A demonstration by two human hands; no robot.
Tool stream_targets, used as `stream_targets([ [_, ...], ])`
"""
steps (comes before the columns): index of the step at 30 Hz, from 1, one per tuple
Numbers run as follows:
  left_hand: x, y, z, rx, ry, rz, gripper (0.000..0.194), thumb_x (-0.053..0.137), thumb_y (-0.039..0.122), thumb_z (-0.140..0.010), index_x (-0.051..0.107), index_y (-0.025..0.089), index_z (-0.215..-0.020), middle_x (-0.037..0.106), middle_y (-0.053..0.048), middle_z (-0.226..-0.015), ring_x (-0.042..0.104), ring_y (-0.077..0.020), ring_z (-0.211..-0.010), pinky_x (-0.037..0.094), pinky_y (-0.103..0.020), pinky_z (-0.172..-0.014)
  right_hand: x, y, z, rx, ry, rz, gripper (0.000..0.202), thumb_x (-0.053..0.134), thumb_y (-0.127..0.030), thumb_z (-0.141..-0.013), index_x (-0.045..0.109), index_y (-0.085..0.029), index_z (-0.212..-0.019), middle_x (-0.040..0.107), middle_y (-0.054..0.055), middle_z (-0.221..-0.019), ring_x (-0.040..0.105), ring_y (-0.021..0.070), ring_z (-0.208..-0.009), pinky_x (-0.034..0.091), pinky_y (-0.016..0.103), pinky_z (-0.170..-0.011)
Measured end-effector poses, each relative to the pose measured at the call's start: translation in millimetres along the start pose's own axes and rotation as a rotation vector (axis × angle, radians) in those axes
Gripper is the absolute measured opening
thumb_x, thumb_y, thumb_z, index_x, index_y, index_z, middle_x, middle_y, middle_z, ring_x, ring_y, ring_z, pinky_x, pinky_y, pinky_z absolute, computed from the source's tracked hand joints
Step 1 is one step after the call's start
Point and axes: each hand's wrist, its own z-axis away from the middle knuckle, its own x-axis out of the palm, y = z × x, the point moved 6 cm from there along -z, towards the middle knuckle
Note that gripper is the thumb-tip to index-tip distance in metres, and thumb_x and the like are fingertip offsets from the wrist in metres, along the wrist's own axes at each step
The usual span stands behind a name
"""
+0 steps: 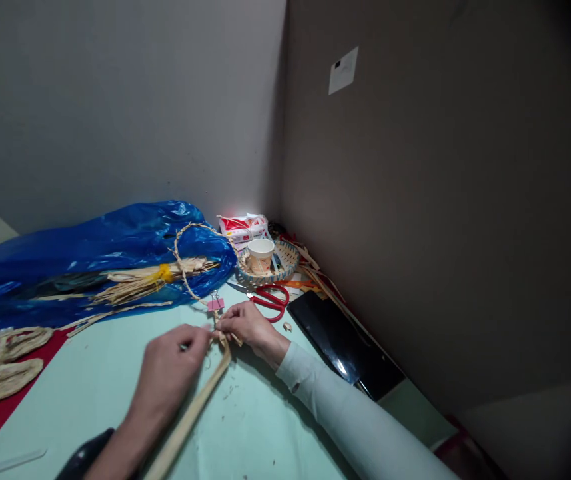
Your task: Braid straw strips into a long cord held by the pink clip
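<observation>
My left hand (172, 360) and my right hand (249, 328) meet over the pale green table cover, fingers pinched on a straw braid (223, 337). Just beyond my fingertips, a pink binder clip (216, 305) grips the braid. From the clip a thin finished braid (177, 253) loops up over the blue plastic bag. One long, flat straw strand (190, 417) trails from the braid toward me, under my left wrist. The exact crossing of strands between my fingers is partly hidden.
Red-handled scissors (276, 301) lie behind my right hand, near a basket (288, 257) with a paper cup (260, 255). A black tablet-like object (335, 333) lies right. A blue bag (90, 237), a tied straw bundle (150, 280) and woven sandals (8, 377) are left.
</observation>
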Motion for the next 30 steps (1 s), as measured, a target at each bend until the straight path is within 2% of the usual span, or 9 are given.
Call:
stream_targets([
  [3, -5.7, -12, -21, -0.024, -0.056, 0.147, 0.032, 0.052, 0.046, -0.078, 0.072, 0.021, -0.077, 0.079, -0.011, -0.088, 0.067, -0.0317, -0.086, 0.044, -0.037, -0.078, 0, -1, 0, 0.006, -0.037, -0.018, 0.022, 0.064, -0.008, -0.074, 0.06, -0.013, -0.054, 0.052, -0.004, -0.043, 0.038, 0.0058, -0.04, 0.027, 0.019, -0.042],
  [5, 4.4, -12, -30, -0.005, -0.128, 0.267, 0.03, 0.057, 0.047, -0.073, 0.071, 0.021, -0.075, 0.078, -0.009, -0.086, 0.067, -0.0297, -0.087, 0.046, -0.036, -0.079, -1, -3, 2, 0.006, -0.058, -0.017, 0.023, 0.067, -0.012, -0.075, 0.059, -0.013, -0.054, 0.049, -0.005, -0.042, 0.037, 0.0057, -0.039, 0.027, 0.019, -0.041],
  [7, 19.6, -10, -35, -0.014, -0.198, 0.383, 0.03, 0.057, 0.05, -0.07, 0.066, 0.021, -0.072, 0.073, -0.007, -0.074, 0.066, -0.0249, -0.073, 0.048, -0.033, -0.068, 0, -7, 4, -0.005, -0.072, 0.0, 0.023, 0.069, -0.015, -0.076, 0.059, -0.013, -0.055, 0.049, -0.005, -0.042, 0.037, 0.0055, -0.039, 0.028, 0.019, -0.042],
  [10, 38.4, -11, -35, -0.072, -0.273, 0.505, 0.032, 0.054, 0.054, -0.068, 0.054, 0.023, -0.064, 0.05, 0.005, -0.047, 0.045, -0.0142, -0.042, 0.035, -0.026, -0.044, 0, -10, 7, -0.018, -0.089, 0.073, 0.019, 0.063, -0.011, -0.078, 0.063, -0.012, -0.059, 0.052, -0.005, -0.046, 0.039, 0.0058, -0.04, 0.031, 0.019, -0.044],
  [13, 44.0, -16, -35, -0.107, -0.284, 0.552, 0.033, 0.054, 0.055, -0.066, 0.05, 0.023, -0.06, 0.038, 0.01, -0.044, 0.03, -0.009, -0.036, 0.023, -0.022, -0.04, -1, -10, 7, -0.035, -0.093, 0.209, 0.016, 0.057, -0.006, -0.078, 0.068, -0.01, -0.067, 0.058, -0.003, -0.051, 0.043, 0.0068, -0.042, 0.035, 0.02, -0.047],
  [17, 43.3, -26, -39, -0.117, -0.243, 0.534, 0.031, 0.06, 0.049, -0.063, 0.053, 0.021, -0.052, 0.046, 0.006, -0.045, 0.031, -0.0085, -0.038, 0.021, -0.023, -0.041, -7, -16, 11, -0.124, -0.042, 0.473, 0.015, 0.059, -0.008, -0.078, 0.074, -0.012, -0.074, 0.067, 0.002, -0.062, 0.054, 0.0103, -0.054, 0.038, 0.021, -0.056],
  [22, 42.9, -32, -41, -0.114, -0.156, 0.49, 0.029, 0.064, 0.043, -0.061, 0.056, 0.02, -0.045, 0.052, 0.004, -0.044, 0.042, -0.0127, -0.046, 0.03, -0.024, -0.05, -8, -31, 30, -0.233, 0.101, 0.848, 0.019, 0.058, -0.014, -0.082, 0.077, -0.012, -0.084, 0.075, 0.014, -0.083, 0.064, 0.023, -0.081, 0.037, 0.03, -0.069],
  [25, 41.7, -32, -37, -0.117, -0.116, 0.492, 0.024, 0.065, 0.038, -0.062, 0.061, 0.02, -0.047, 0.06, 0.002, -0.047, 0.051, -0.0165, -0.053, 0.036, -0.026, -0.057, -2, -34, 40, -0.248, 0.158, 0.997, 0.023, 0.054, -0.018, -0.085, 0.076, -0.011, -0.085, 0.074, 0.019, -0.087, 0.065, 0.0268, -0.079, 0.034, 0.032, -0.063],
  [30, 40.2, -32, -30, -0.182, -0.076, 0.589, 0.015, 0.066, 0.032, -0.059, 0.07, 0.018, -0.053, 0.07, -0.001, -0.055, 0.058, -0.0196, -0.061, 0.041, -0.027, -0.061, 14, -31, 45, -0.321, 0.173, 1.122, 0.025, 0.049, -0.022, -0.089, 0.072, -0.013, -0.09, 0.074, 0.016, -0.087, 0.067, 0.0256, -0.076, 0.032, 0.033, -0.059],
])
